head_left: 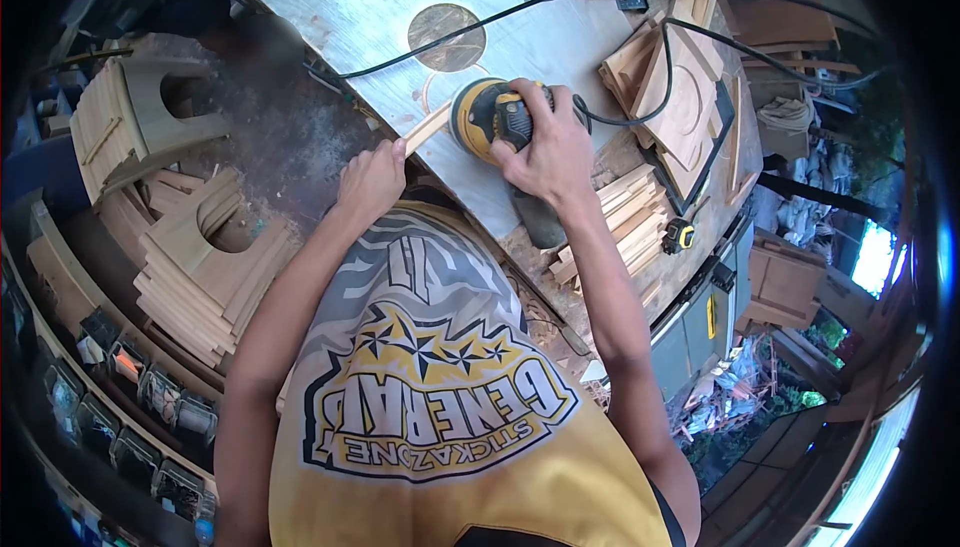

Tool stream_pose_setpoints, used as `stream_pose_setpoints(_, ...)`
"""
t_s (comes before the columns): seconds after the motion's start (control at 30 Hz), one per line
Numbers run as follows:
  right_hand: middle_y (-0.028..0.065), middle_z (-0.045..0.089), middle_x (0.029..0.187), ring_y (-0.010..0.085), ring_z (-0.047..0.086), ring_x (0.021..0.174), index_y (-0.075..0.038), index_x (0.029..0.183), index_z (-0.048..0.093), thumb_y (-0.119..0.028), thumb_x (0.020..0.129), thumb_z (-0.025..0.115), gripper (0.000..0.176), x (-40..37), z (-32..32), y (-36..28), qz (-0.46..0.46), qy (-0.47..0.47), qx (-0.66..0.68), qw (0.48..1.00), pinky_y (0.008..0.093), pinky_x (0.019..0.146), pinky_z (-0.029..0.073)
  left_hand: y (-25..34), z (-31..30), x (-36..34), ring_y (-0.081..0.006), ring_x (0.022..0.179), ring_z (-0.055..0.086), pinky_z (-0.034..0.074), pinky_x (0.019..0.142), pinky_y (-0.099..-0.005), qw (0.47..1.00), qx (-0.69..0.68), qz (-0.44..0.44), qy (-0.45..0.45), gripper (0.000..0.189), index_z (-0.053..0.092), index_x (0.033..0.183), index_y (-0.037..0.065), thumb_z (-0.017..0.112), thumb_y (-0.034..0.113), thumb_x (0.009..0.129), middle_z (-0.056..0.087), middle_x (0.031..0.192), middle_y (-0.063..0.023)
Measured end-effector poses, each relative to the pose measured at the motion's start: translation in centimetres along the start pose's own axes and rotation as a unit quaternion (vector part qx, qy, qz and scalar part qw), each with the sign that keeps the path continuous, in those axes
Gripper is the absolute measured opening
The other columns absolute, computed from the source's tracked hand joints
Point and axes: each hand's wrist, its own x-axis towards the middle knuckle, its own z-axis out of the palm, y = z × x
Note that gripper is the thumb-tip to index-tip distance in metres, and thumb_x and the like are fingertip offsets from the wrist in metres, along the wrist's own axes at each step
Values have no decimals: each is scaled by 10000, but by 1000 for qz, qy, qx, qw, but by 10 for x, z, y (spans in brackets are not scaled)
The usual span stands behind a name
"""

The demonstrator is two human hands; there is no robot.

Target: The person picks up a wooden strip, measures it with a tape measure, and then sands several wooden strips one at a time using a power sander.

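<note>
Left grip [372, 183]: my fingers closed on the strip's [428, 131] near end, forearm slanting forward
Right grip [552, 152]: wrapped part-open over the sander's [487, 119] body, my arm reaching forward
Sander: over the tabletop [535, 39], its pad edge at the strip's far end

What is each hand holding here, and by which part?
The left hand holds a thin wooden strip by its near end; the right hand holds the yellow-and-black sander by its upper body.
</note>
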Motion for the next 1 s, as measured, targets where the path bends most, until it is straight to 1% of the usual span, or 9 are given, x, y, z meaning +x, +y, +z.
stream_pose_setpoints(0.13, 182, 537, 1073, 397, 639, 901, -212, 1252, 558, -263, 661, 726, 617, -7, 5, -16, -32, -2, -11, 999, 475, 770, 551, 1, 0, 1, -528, 883, 624, 482, 801, -619, 1000, -2, -1, -7, 545, 626, 985, -8, 266, 395, 1056, 649, 879, -337)
stream_pose_setpoints(0.23, 184, 530, 1041, 389, 629, 868, -194, 1249, 563, -260, 663, 736, 615, -15, 9, -31, -54, -6, -4, 999, 471, 736, 546, 6, -3, -2, -538, 952, 602, 468, 855, -613, 999, -32, -14, -17, 582, 634, 1076, -2, 239, 426, 1055, 645, 942, -349)
stream_pose_setpoints(0.3, 186, 523, 1020, 388, 622, 843, -181, 1256, 559, -257, 660, 742, 628, -21, 10, -40, -66, -15, 1, 998, 477, 716, 538, 9, 0, -4, -549, 1028, 564, 444, 920, -594, 987, -163, 9, 13, 648, 637, 1126, -4, 208, 476, 1049, 634, 1006, -354)
stream_pose_setpoints(0.33, 186, 523, 1020, 388, 622, 843, -181, 1256, 559, -257, 660, 742, 628, -25, 11, -43, -66, -14, 1, 998, 477, 716, 538, 9, -1, -4, -549, 1028, 564, 444, 920, -594, 987, -163, 10, 13, 648, 637, 1126, -4, 208, 476, 1049, 634, 1006, -354)
stream_pose_setpoints(0.4, 188, 517, 1010, 392, 621, 844, -183, 1260, 555, -254, 658, 745, 635, -30, 11, -50, -63, -33, 6, 997, 477, 711, 538, 7, -2, 1, -552, 1083, 528, 420, 958, -577, 983, -168, -30, -59, 737, 646, 1119, -16, 162, 534, 1036, 619, 1047, -358)
stream_pose_setpoints(0.6, 206, 493, 1025, 402, 611, 842, -204, 1255, 544, -260, 655, 781, 648, -45, 18, -61, -68, -44, 20, 997, 487, 669, 536, 3, 3, 2, -556, 1084, 525, 414, 943, -585, 982, -179, -13, -52, 837, 660, 1070, -23, 102, 598, 1012, 622, 1029, -361)
stream_pose_setpoints(0.7, 191, 516, 1016, 397, 620, 846, -202, 1256, 559, -254, 642, 753, 646, -43, 20, -56, -47, -25, 12, 999, 493, 717, 535, 6, 3, -4, -557, 1067, 535, 419, 932, -584, 984, -178, -7, -19, 835, 662, 1050, -25, 116, 606, 1011, 629, 1005, -357)
stream_pose_setpoints(0.83, 193, 527, 1028, 412, 625, 874, -196, 1247, 568, -259, 653, 720, 617, -31, 14, -37, -20, 5, 20, 1000, 500, 760, 541, -2, 10, 3, -554, 1039, 551, 425, 920, -584, 987, -161, -5, -28, 809, 663, 1053, -18, 139, 597, 1016, 636, 982, -350)
stream_pose_setpoints(1.0, 216, 534, 1020, 412, 626, 873, -178, 1280, 568, -312, 657, 696, 649, -12, 11, 3, 23, 11, -26, 999, 499, 764, 531, 3, 0, -8, -534, 990, 584, 448, 894, -582, 992, -124, -12, 3, 656, 670, 1023, -14, 259, 497, 1038, 646, 961, -336)
